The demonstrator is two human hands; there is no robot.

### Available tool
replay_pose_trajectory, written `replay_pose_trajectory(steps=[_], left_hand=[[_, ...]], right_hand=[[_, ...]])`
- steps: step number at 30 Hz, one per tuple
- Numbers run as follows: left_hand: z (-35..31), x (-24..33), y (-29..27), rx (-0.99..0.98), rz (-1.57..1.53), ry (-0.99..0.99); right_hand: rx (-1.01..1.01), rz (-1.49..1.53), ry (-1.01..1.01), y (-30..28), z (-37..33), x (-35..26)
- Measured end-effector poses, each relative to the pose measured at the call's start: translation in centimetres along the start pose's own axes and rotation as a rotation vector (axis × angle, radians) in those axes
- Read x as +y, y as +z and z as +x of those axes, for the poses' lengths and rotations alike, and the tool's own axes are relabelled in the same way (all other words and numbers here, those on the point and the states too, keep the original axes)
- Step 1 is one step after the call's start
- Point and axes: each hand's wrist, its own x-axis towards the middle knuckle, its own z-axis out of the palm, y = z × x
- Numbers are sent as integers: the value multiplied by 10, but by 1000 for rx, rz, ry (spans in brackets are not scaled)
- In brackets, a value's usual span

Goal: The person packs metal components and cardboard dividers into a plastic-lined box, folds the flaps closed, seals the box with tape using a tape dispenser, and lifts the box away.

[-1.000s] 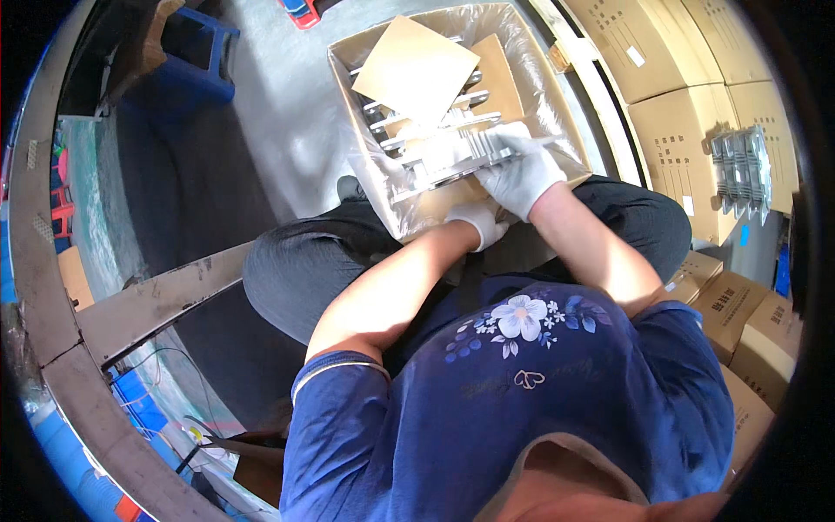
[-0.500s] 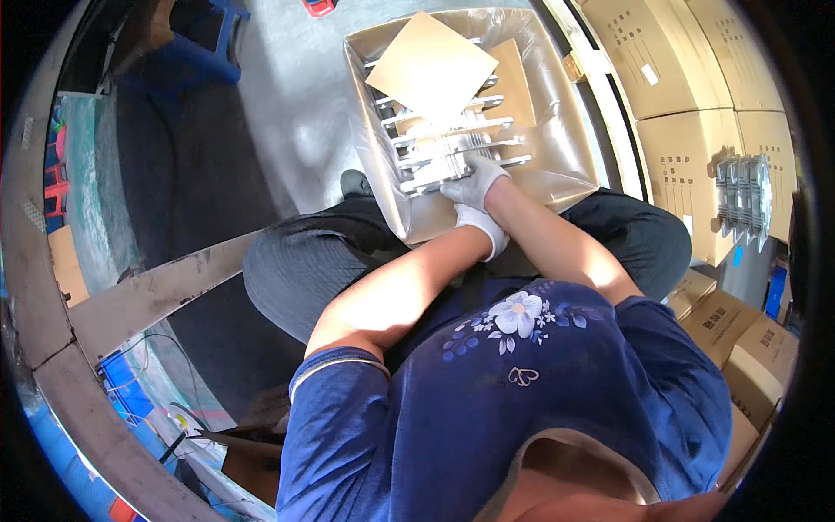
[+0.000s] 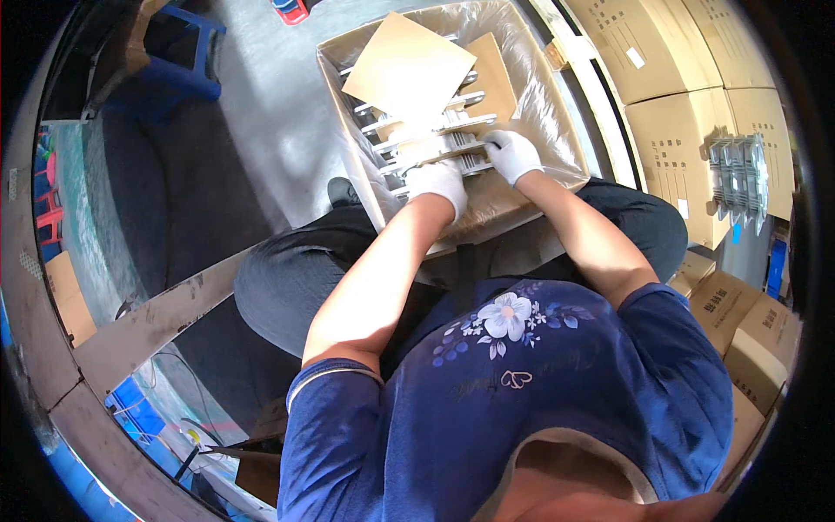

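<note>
The right hand (image 3: 513, 157) pinches a silver metal part (image 3: 454, 154) by its right end, inside the lined carton (image 3: 551, 106) toward its near edge; the left hand (image 3: 438, 184) meets its left end, grip hidden.

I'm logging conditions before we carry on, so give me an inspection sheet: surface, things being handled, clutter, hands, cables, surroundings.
Surface: grey floor, sunlit in places.
Things: metal parts inside an open plastic-lined box; a loose cardboard sheet covers some.
Clutter: blue stool at upper left; bundle of metal pieces beside the cartons.
Hands: left hand and right hand, both white-gloved, at the nearest parts; how firmly they grip is unclear.
Cables: thin dark cable at lower left.
Surroundings: stacked cartons at right; metal beam at left.
</note>
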Motion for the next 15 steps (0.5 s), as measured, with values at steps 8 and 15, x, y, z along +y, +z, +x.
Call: replay_pose_trajectory(steps=[8,15], left_hand=[[-4,11,30,-78,326,65],[5,9,42,-159,217,53]], right_hand=[[-108,-667,-206,4,11,-6],[-184,-946,-463,26,19,-30]])
